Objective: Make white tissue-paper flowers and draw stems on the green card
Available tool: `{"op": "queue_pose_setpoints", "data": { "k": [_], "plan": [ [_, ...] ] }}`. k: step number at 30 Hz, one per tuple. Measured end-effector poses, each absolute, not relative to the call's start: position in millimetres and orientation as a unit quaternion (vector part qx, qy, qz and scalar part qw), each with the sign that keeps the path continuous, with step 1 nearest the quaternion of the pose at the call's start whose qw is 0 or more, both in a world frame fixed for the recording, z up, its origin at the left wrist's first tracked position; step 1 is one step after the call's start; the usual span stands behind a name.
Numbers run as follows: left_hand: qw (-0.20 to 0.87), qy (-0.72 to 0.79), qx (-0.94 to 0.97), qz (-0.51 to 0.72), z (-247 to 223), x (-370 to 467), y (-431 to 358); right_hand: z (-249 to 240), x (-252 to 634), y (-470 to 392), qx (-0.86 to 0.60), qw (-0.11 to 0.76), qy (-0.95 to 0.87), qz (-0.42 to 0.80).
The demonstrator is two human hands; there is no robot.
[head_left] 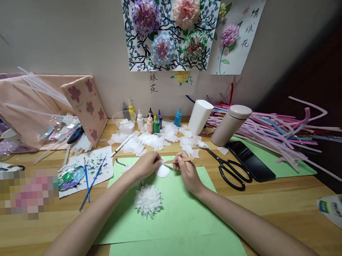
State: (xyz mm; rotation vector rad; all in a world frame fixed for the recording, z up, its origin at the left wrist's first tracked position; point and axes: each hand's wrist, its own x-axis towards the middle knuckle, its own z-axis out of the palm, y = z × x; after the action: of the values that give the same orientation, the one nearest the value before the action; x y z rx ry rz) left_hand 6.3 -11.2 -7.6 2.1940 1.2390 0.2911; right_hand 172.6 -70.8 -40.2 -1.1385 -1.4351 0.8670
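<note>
My left hand point(148, 165) is closed, its fingertips pinched at the upper edge of a small white disc point(162, 171). In my right hand point(188, 174) is a flat wooden craft stick point(189, 158), gripped between thumb and fingers. The stick's tip points left and reaches the top of the disc; whether a scrap of tissue lies between them is too small to tell. Below the hands, a fluffy white tissue-paper flower point(148, 200) rests on a green paper sheet point(189, 216). Another white ruffled piece point(128, 168) is partly hidden behind my left wrist.
White tissue squares point(151, 141) lie scattered behind, near several paint bottles point(156, 125). To the right are black-handled scissors point(231, 172), a phone point(251, 161), a tumbler point(231, 125) and pipe cleaners point(276, 132). Paintbrushes point(88, 184) and a paint palette point(70, 176) sit left.
</note>
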Motion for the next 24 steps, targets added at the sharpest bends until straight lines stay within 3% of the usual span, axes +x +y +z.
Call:
{"op": "queue_pose_setpoints", "data": {
  "k": [24],
  "plan": [
    [0.34,0.451,0.818,0.108,-8.1,5.6,-8.2,-33.9,170.0,-72.1,-0.48,0.486,-0.636,0.359]
  ]
}}
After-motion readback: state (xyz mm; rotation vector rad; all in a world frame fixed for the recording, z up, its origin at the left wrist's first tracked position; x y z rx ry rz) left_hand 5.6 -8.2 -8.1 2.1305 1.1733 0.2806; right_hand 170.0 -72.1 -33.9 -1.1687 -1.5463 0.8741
